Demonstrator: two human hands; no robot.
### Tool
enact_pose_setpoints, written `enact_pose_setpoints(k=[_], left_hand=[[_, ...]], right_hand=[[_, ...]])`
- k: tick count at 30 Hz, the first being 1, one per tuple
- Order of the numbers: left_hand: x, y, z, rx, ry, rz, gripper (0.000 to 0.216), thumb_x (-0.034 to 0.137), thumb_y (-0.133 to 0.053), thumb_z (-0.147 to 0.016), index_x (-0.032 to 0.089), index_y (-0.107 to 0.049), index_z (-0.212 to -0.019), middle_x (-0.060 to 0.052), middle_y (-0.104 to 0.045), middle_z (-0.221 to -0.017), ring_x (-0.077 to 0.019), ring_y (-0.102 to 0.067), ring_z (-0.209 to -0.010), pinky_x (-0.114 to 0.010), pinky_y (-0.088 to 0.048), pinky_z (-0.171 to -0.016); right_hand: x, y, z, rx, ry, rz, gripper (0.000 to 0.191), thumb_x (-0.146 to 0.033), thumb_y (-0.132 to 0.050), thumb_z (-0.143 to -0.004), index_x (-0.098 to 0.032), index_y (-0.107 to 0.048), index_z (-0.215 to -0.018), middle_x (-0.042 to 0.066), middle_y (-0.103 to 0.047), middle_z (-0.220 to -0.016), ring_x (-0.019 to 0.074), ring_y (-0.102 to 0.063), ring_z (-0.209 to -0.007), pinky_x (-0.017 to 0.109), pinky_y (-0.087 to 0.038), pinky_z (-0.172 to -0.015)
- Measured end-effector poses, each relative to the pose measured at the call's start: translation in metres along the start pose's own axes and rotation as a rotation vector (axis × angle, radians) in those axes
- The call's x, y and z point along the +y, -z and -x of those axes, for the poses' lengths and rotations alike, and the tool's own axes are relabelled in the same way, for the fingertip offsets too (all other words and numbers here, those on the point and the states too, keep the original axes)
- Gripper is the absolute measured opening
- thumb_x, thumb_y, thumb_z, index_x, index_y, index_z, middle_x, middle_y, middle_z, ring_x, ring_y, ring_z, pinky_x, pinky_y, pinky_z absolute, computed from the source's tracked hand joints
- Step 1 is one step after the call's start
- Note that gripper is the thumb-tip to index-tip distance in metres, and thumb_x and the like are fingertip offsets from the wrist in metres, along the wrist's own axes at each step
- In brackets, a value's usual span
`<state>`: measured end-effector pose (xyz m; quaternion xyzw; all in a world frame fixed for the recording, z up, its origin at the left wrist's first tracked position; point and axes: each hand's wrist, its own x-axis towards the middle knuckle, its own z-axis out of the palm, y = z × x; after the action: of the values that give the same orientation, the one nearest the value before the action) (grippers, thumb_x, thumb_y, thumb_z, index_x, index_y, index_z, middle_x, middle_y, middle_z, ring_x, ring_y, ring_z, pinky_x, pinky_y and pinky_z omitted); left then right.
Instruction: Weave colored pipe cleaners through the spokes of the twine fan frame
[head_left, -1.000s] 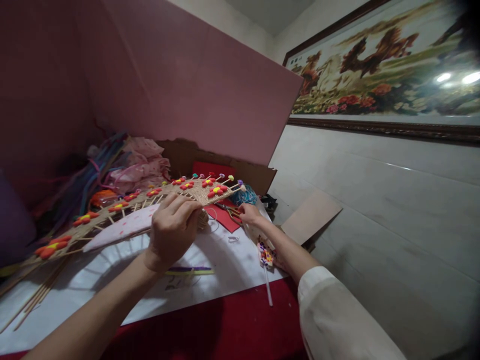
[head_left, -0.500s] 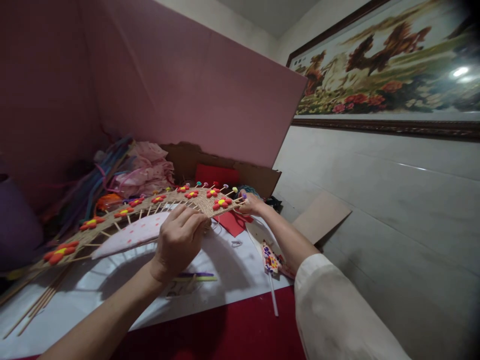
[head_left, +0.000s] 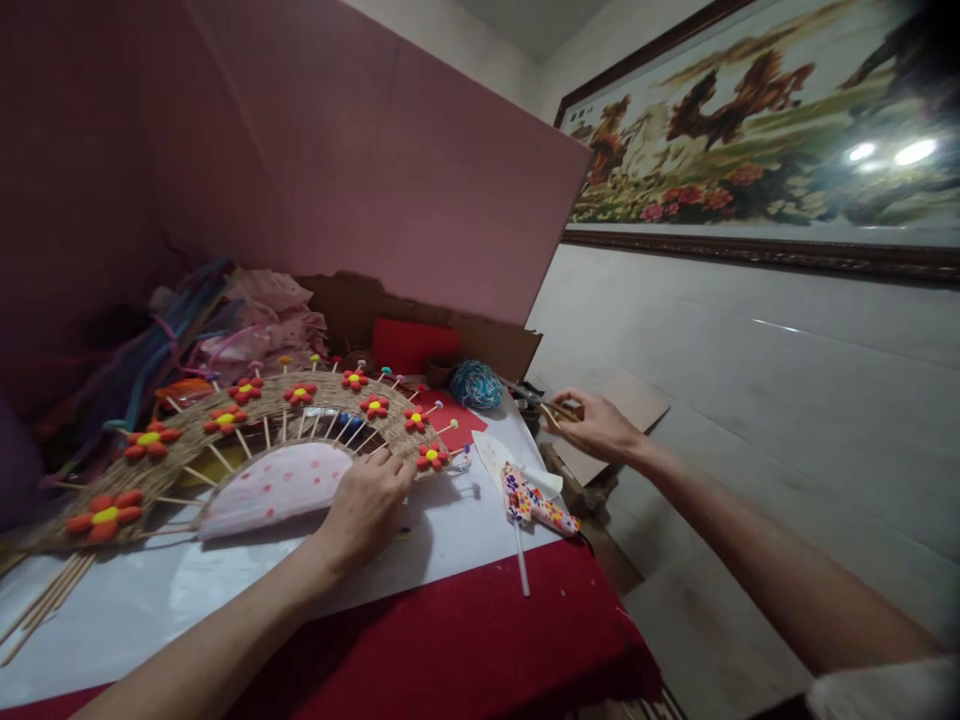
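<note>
A fan-shaped craft (head_left: 274, 405) of twine woven over thin sticks, with red clay flowers and colored beads on the stick ends, rests on the left of the table. At its inner right end, my left hand (head_left: 373, 503) grips the frame beside the white half-round panel (head_left: 281, 487) with pink dots; the fingertips are partly hidden. Out past the table's right edge, my right hand (head_left: 600, 427) is closed on what looks like a pair of scissors (head_left: 559, 408), blades pointing left. A flower-patterned glue gun (head_left: 525, 497) with a clear stick lies between my hands.
A blue yarn ball (head_left: 476, 385) sits at the back right near red paper (head_left: 415, 345). Pink crumpled fabric (head_left: 274, 318) and pipe cleaners pile up at the back left. Loose sticks (head_left: 51, 598) lie front left. A cardboard piece (head_left: 626, 425) leans by the tiled wall.
My right hand has left the craft's right end and moved right, now with the scissors in it. The craft has come down onto the table, my left hand still on it.
</note>
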<state>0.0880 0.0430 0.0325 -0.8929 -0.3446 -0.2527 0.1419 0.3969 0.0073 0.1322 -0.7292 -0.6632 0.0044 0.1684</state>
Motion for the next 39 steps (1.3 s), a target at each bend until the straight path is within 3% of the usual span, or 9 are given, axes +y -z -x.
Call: enact_pose_setpoints(k=[4, 11, 20, 30, 39], left_hand=[[0.002, -0.006, 0.003, -0.095, -0.025, 0.018, 0.03, 0.0, -0.043, -0.07, 0.014, -0.063, -0.087, -0.011, -0.066, -0.079, -0.0251, -0.058, -0.076, -0.034, -0.044, -0.062], [0.005, -0.008, 0.004, -0.118, -0.001, 0.024, 0.036, -0.001, -0.043, -0.071, 0.014, -0.062, -0.097, -0.011, -0.067, -0.079, -0.0235, -0.06, -0.076, -0.032, -0.043, -0.062], [0.002, -0.012, 0.005, -0.094, -0.005, 0.003, 0.031, 0.001, -0.044, -0.072, 0.015, -0.064, -0.091, -0.009, -0.067, -0.075, -0.0235, -0.06, -0.071, -0.032, -0.042, -0.06], [0.002, -0.014, 0.006, -0.105, -0.021, -0.007, 0.025, 0.001, -0.042, -0.072, 0.014, -0.063, -0.078, -0.01, -0.065, -0.073, -0.024, -0.059, -0.068, -0.033, -0.041, -0.057], [0.003, -0.013, 0.005, -0.166, -0.011, -0.03, 0.025, 0.003, -0.042, -0.076, 0.013, -0.062, -0.085, -0.01, -0.065, -0.077, -0.025, -0.06, -0.072, -0.033, -0.043, -0.059]], right_hand=[[-0.007, -0.007, 0.042, -0.288, -0.035, -0.183, 0.039, -0.042, -0.067, -0.063, -0.017, -0.057, -0.091, 0.003, -0.066, -0.078, 0.0159, -0.059, -0.065, 0.023, -0.041, -0.053], [-0.026, -0.007, 0.07, -0.379, 0.077, 0.212, 0.041, -0.053, -0.068, -0.06, -0.025, -0.062, -0.09, 0.005, -0.066, -0.079, 0.0215, -0.059, -0.068, 0.026, -0.033, -0.053], [-0.027, -0.005, 0.048, -0.41, 0.121, 0.252, 0.037, -0.053, -0.065, -0.064, -0.028, -0.068, -0.091, 0.003, -0.068, -0.075, 0.0193, -0.059, -0.065, 0.025, -0.033, -0.052], [-0.03, 0.01, 0.017, -0.613, 0.173, 0.246, 0.043, -0.052, -0.066, -0.064, -0.021, -0.068, -0.093, 0.005, -0.066, -0.079, 0.018, -0.058, -0.067, 0.024, -0.035, -0.052], [-0.05, 0.019, -0.001, -0.71, 0.167, 0.345, 0.058, -0.063, -0.063, -0.06, -0.019, -0.065, -0.097, 0.006, -0.066, -0.085, 0.0219, -0.059, -0.076, 0.025, -0.036, -0.056]])
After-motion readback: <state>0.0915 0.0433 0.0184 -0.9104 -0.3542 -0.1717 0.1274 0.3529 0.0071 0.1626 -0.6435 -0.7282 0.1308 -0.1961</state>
